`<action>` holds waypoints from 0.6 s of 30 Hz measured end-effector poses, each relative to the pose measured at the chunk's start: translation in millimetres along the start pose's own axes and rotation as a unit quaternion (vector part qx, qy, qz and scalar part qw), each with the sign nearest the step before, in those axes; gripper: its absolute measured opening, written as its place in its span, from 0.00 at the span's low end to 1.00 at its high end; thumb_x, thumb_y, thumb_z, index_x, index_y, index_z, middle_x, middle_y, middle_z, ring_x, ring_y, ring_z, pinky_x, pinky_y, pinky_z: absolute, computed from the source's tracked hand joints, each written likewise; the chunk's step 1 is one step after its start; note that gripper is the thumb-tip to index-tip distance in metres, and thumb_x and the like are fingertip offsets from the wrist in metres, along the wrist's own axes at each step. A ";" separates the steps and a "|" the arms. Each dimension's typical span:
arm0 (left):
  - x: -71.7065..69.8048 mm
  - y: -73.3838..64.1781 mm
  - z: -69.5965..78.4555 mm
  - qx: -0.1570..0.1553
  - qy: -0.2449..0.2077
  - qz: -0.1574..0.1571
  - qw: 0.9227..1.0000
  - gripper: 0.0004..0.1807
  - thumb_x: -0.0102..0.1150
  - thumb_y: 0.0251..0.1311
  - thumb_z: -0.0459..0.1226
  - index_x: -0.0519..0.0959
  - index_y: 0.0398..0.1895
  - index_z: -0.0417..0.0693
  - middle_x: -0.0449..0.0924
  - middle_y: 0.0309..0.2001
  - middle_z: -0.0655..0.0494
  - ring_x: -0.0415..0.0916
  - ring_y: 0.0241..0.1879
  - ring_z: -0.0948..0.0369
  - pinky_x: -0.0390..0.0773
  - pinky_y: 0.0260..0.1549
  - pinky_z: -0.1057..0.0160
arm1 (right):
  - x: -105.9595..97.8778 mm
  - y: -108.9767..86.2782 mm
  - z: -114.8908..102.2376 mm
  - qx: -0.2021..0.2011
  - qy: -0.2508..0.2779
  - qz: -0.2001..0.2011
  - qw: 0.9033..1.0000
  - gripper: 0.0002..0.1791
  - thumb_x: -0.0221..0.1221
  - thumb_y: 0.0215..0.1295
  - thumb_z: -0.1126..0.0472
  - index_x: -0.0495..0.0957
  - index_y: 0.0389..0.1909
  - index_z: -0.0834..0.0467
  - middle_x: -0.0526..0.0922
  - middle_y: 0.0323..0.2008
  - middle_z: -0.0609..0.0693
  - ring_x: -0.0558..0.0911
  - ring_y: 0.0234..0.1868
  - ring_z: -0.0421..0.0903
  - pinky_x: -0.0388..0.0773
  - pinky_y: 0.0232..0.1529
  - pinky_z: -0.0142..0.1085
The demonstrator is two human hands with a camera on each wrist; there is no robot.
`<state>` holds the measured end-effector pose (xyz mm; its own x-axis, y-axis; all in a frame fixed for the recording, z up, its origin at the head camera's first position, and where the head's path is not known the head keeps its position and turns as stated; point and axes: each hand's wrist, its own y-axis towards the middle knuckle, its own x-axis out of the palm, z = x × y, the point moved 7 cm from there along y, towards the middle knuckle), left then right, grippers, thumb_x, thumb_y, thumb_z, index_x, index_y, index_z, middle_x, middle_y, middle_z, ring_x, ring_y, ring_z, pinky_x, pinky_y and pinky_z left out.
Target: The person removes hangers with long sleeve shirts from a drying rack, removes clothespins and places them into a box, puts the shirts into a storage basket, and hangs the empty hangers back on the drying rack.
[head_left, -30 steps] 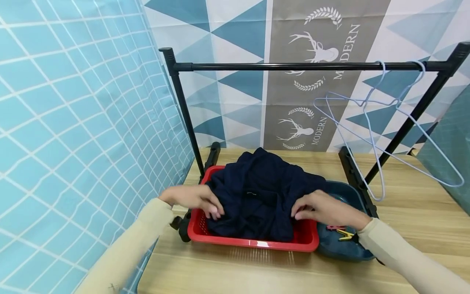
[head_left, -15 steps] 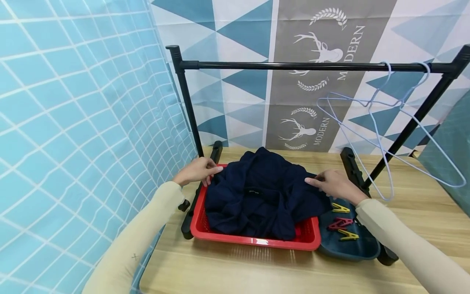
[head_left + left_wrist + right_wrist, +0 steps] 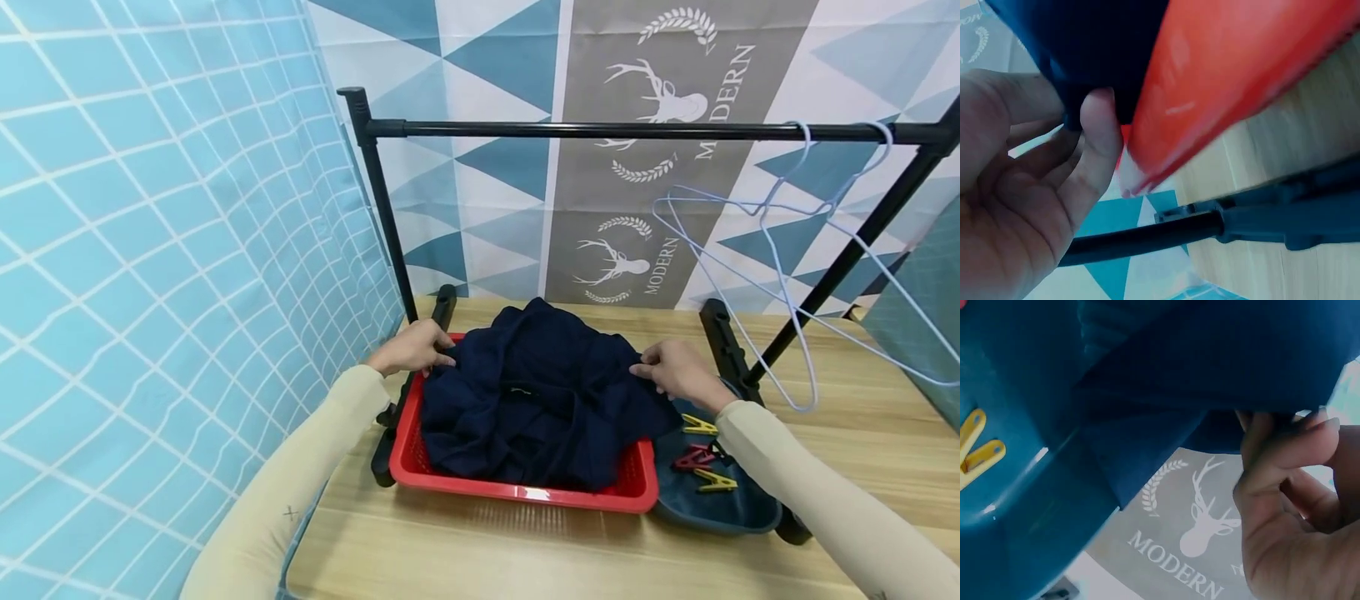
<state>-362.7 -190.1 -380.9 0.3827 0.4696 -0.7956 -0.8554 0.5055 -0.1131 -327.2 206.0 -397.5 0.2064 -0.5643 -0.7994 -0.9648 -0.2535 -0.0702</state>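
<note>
A crumpled navy garment (image 3: 536, 433) with a small label fills the red basket (image 3: 525, 492) and spills over its right side. At the back left corner of the basket, my left hand (image 3: 414, 347) pinches an edge of the cloth. Thumb and fingers meet on the navy fabric (image 3: 1091, 44) beside the red rim in the left wrist view. My right hand (image 3: 678, 368) pinches the garment's far right part, above a dark teal basin (image 3: 738, 518). In the right wrist view a loose corner of cloth hangs from the fingers over the basin's edge.
Yellow clothespins (image 3: 715, 482) and red clothespins (image 3: 694, 457) lie in the basin. A black rack (image 3: 600, 130) spans over the basket, its feet on the wooden table (image 3: 450, 550). Pale blue wire hangers (image 3: 776, 267) hang at its right end. A blue grid curtain (image 3: 172, 250) borders the left.
Both hands have moved from the garment's front part to its back left and right sides, where they now pinch the cloth. The clothespins have come into fuller view.
</note>
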 end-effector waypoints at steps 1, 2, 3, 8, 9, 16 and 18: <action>-1.7 -0.9 0.5 -0.001 0.001 0.009 1.000 0.09 0.65 0.68 0.33 0.89 0.48 0.44 0.87 0.42 0.47 0.80 0.19 0.57 0.83 0.28 0.61 | -3.8 0.1 -3.3 -0.009 -0.003 0.011 1.000 0.24 0.61 0.75 0.58 0.65 0.17 0.52 0.71 0.14 0.49 0.75 0.16 0.47 0.73 0.20 0.39; -4.0 -1.8 1.0 -0.002 -0.001 0.019 1.000 0.07 0.65 0.69 0.33 0.89 0.46 0.45 0.87 0.39 0.48 0.80 0.19 0.57 0.83 0.28 0.61 | -7.5 0.7 -7.0 -0.019 -0.002 0.025 1.000 0.22 0.61 0.75 0.58 0.69 0.19 0.54 0.73 0.14 0.49 0.76 0.16 0.47 0.73 0.20 0.39; -7.3 -3.1 2.5 0.001 -0.004 0.032 0.999 0.07 0.64 0.69 0.32 0.89 0.45 0.45 0.87 0.38 0.49 0.81 0.19 0.56 0.83 0.29 0.61 | -11.3 1.0 -11.7 -0.030 0.003 0.036 0.999 0.19 0.60 0.76 0.57 0.75 0.22 0.56 0.74 0.15 0.49 0.77 0.17 0.47 0.74 0.21 0.40; -28.0 -15.1 22.2 0.083 0.006 0.091 0.992 0.08 0.66 0.68 0.33 0.89 0.46 0.43 0.87 0.41 0.51 0.83 0.26 0.54 0.83 0.32 0.60 | -31.3 -5.8 -45.4 -0.098 0.042 0.112 0.988 0.13 0.59 0.77 0.56 0.84 0.39 0.62 0.80 0.19 0.50 0.81 0.18 0.47 0.80 0.23 0.37; -31.8 -19.6 27.3 0.102 0.007 0.098 0.990 0.08 0.66 0.68 0.33 0.89 0.46 0.44 0.86 0.42 0.51 0.83 0.28 0.54 0.82 0.33 0.59 | -33.1 -10.6 -53.6 -0.116 0.046 0.125 0.984 0.12 0.60 0.77 0.57 0.85 0.40 0.62 0.81 0.20 0.49 0.81 0.18 0.45 0.80 0.24 0.36; -32.2 -59.8 58.2 0.213 0.030 0.106 0.971 0.10 0.69 0.63 0.29 0.90 0.45 0.48 0.86 0.44 0.58 0.83 0.39 0.62 0.83 0.37 0.61 | -5.3 -65.7 -117.1 -0.345 0.030 0.131 0.929 0.10 0.68 0.65 0.72 0.88 0.46 0.60 0.87 0.34 0.45 0.85 0.30 0.35 0.83 0.34 0.29; -18.0 -69.5 68.5 0.247 0.065 0.081 0.963 0.10 0.71 0.61 0.28 0.91 0.43 0.47 0.86 0.43 0.58 0.83 0.40 0.63 0.84 0.37 0.63 | 13.5 -80.2 -127.5 -0.399 0.009 0.083 0.913 0.12 0.68 0.63 0.73 0.88 0.45 0.57 0.87 0.38 0.44 0.85 0.36 0.34 0.82 0.38 0.28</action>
<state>-286.1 -184.1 -318.0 0.1844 0.4928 -0.8504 -0.6170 0.7315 0.2901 -226.3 118.5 -326.6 0.0766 -0.6580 -0.7491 -0.5582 -0.6508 0.5146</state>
